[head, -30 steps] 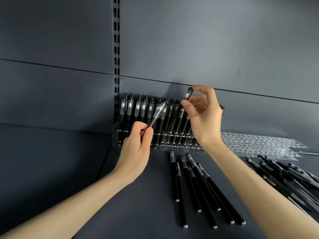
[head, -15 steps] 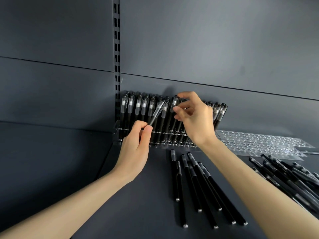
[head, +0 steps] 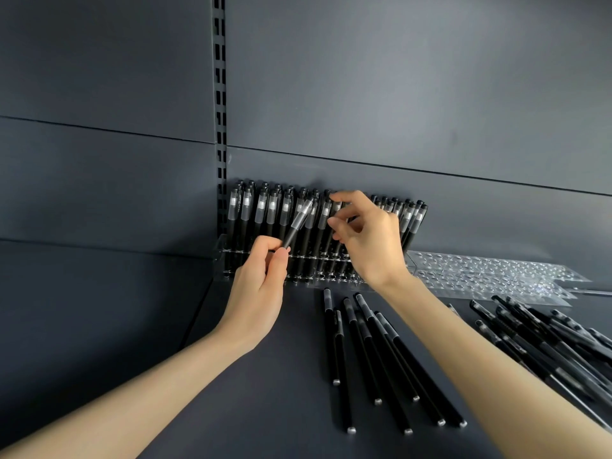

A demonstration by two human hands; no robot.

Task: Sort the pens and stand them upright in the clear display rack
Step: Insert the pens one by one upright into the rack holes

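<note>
The left hand (head: pixel 258 286), its grip pinching a tilted pen (head: pixel 296 223) left of centre before the rack (head: pixel 228 260), should bring it vertical over a free hole before lowering, while the right hand (head: pixel 371 240), curled atop the racked pens (head: pixel 265 210) (whether holding one, I cannot tell), steadies them.

The clear rack (head: pixel 221 257) stands just behind both hands. It is packed with black pens (head: pixel 261 210) that have see-through caps, set upright cap-up in close rows and leaning slightly. The left hand (head: pixel 258 293) pinches one more pen (head: pixel 296 223) by its black barrel, tilted with the cap up and to the right, in front of the rows. The right hand (head: pixel 371 246) pinches the cap of a standing pen (head: pixel 335 210) between thumb and forefinger. Loose pens (head: pixel 371 352) lie flat between the forearms, caps toward the rack. Right of the right forearm lies a jumbled heap of pens (head: pixel 543 339). Empty clear racks (head: pixel 490 273) stretch away right of the right hand.
</note>
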